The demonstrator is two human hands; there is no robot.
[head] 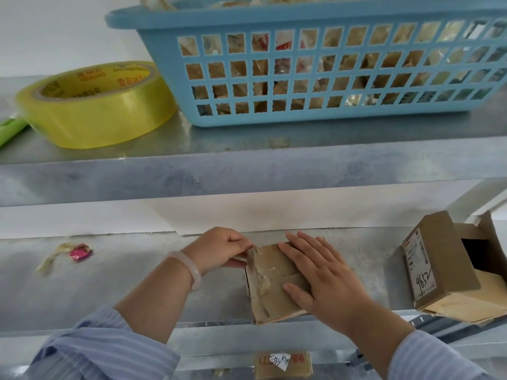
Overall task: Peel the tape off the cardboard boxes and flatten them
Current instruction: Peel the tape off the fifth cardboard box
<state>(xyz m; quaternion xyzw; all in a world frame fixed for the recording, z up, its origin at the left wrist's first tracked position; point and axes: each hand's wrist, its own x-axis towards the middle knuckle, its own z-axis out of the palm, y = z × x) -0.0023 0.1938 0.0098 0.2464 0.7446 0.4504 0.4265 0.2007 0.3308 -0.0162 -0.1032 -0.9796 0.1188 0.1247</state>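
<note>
— Striped sleeves point(90, 349) closest in, then both hands out over the shelf point(137, 283). What have you got?

— Small cardboard box point(271, 294) lying on the shelf under my right hand point(321, 281), fingers point(301, 248) straight and pressing its top. My left hand point(219, 249) sits at the far-left corner, pinching the lifted end of the tape point(262, 272).

— Which way does the strip run?

— Along the left edge, far to near. So the pull comes back toward me, I reckon. Left hand is nearer.

— Anything in the way?

— Doesn't look it. Opened box point(444, 270) well off right, pink wrapper point(79, 252) off left, tape roll point(96, 102) and blue basket point(301, 64) on the shelf above.
</note>
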